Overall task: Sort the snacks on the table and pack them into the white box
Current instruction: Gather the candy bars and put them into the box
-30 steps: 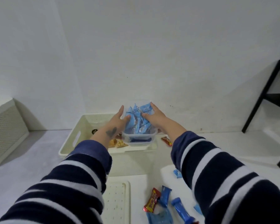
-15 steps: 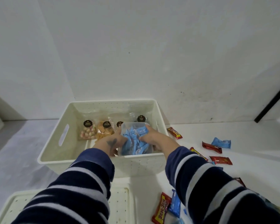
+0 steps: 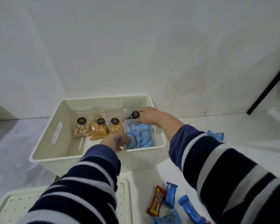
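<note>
Head cam: clear tub of blue packets sat in the white box's right corner. Left hand gripped its side, right hand curled on its rim. Next I'd let go, grab loose bars.

Both hands reach into the white box, which stands on the table against the wall. The left hand grips the near left side of a clear container packed with blue packets, set in the box's right end. The right hand rests at the container's far edge, fingers touching a dark-labelled bag. Three more labelled bags lean along the far wall of the box. A red bar and blue wrappers lie on the table nearer the person, beside the lid.
</note>
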A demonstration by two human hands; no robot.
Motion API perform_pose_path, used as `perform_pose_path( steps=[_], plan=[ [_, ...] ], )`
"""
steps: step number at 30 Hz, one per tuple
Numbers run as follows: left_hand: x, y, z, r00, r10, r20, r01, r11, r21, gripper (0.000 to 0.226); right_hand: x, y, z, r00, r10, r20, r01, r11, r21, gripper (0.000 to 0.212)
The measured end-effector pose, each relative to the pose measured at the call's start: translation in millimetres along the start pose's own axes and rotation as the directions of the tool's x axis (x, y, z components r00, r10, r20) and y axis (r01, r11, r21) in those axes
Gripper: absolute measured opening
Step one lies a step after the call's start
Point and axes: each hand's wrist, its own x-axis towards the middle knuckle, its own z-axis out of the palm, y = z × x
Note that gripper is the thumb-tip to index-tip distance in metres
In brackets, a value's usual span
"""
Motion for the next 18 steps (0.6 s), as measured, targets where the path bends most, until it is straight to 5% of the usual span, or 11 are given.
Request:
perform_pose_path(
  steps=[5,10,18],
  plan=[
    [-3,15,8,0.993,0.062,-0.098,-0.039,0.973,0.228,0.049,-30,15,-28,0.993,-0.075,-0.09,0.068,0.994,-0.08,0.052],
    [-54,60,19,0.964,0.241,-0.116,-0.174,0.894,0.413,0.054,-73,58,-37,0.999,-0.005,-0.05,-0.008,0.971,-0.241,0.051],
    [-137,104,78,0.875,0.471,-0.109,-0.38,0.81,0.447,0.044,-150,126,-37,0.993,0.112,0.031,-0.088,0.9,-0.428,0.051]
  ],
)
